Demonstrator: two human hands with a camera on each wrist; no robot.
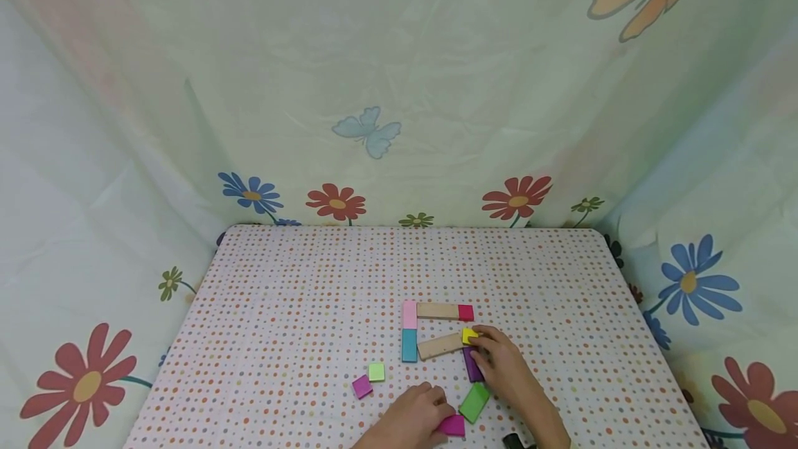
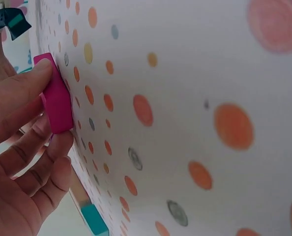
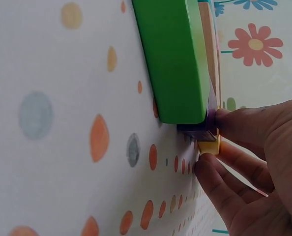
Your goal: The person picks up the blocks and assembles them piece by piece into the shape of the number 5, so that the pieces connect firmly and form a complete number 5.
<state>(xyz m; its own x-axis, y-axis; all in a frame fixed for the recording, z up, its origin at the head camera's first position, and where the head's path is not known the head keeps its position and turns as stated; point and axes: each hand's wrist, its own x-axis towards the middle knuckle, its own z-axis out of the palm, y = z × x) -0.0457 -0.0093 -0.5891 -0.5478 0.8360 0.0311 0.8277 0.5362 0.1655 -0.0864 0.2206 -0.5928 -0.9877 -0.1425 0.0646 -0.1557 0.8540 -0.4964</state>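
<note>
Near the table's front, my left hand (image 1: 414, 416) pinches a magenta block (image 2: 57, 98) between thumb and fingers, down at the tabletop. My right hand (image 1: 506, 366) grips a small yellow block (image 1: 470, 337), with fingers about it and the thumb by the purple block (image 1: 473, 364). This yellow block sits at the right end of a slanted plain wooden block (image 1: 440, 346) and the top of the purple one. A green block (image 1: 474, 402) lies tilted between the two hands. In the right wrist view the green block (image 3: 173, 64) hides part of the purple block.
Pink (image 1: 409, 314) and teal (image 1: 409, 346) blocks form an upright line on the left. A wooden block (image 1: 438, 310) and a red block (image 1: 465, 312) run along its top. Light green (image 1: 377, 372) and magenta-purple (image 1: 362, 386) blocks lie apart. A black object (image 1: 513, 441) is by the right forearm.
</note>
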